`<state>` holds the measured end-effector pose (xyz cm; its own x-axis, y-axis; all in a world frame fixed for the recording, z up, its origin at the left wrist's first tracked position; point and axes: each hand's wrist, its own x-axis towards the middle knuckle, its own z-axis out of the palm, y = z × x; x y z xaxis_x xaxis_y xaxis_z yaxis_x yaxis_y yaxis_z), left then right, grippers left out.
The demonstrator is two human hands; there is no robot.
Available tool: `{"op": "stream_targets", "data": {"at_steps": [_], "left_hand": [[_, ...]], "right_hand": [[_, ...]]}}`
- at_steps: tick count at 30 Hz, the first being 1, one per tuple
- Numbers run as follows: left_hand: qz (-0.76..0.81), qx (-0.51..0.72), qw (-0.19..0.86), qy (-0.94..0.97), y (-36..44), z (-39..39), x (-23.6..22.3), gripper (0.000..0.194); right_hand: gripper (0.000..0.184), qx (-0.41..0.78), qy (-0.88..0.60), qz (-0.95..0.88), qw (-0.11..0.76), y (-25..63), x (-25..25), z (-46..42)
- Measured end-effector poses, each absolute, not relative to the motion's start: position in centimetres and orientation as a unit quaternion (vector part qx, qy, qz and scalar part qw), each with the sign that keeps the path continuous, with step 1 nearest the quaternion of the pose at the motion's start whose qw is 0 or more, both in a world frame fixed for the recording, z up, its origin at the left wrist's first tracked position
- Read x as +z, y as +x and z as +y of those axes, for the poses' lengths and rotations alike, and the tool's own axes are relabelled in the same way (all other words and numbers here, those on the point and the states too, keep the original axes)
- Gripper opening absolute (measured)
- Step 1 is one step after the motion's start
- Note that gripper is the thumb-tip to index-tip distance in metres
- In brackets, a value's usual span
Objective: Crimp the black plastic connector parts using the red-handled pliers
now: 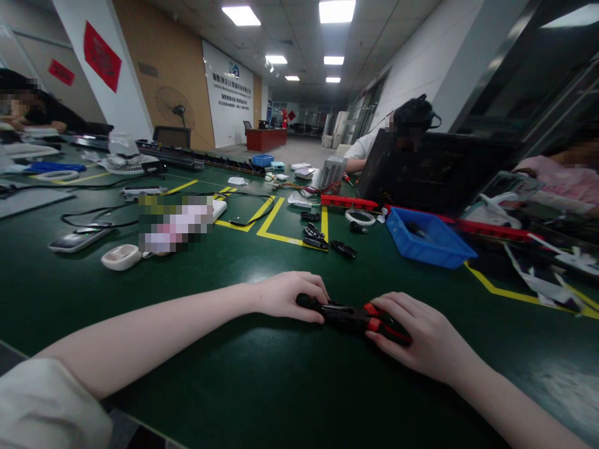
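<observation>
Low over the green table, my right hand [421, 330] is closed around the black-and-red handles of a pair of pliers [374, 323]. The jaws point left, toward a small black plastic part [309, 303]. My left hand [287, 296] pinches that part between thumb and fingers. Jaws and part overlap, both dark, so whether the jaws bite on it I cannot tell. Beyond my hands, several similar black parts [314, 236] lie near a yellow tape corner, with one more black piece [343, 249] just to their right.
A blue bin [428, 240] holding dark bits stands at right, before a large black panel [430, 168] and red strips [349, 202]. A white coil [360, 217] lies nearby. At left are a phone-like device [82, 238], a white case [120, 256] and black cables. Other people sit around the table.
</observation>
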<state>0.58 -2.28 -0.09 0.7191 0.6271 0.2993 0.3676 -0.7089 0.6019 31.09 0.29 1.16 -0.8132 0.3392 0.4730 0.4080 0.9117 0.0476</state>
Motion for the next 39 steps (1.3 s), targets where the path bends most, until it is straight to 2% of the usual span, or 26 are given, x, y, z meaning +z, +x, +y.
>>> {"op": "stream_targets", "data": {"at_steps": [39], "left_hand": [[0.282, 0.251, 0.268, 0.887, 0.55, -2.1, -0.11, 0.021]], "right_hand": [[0.029, -0.045, -0.221, -0.949, 0.219, 30.98, 1.27, 0.23]]}}
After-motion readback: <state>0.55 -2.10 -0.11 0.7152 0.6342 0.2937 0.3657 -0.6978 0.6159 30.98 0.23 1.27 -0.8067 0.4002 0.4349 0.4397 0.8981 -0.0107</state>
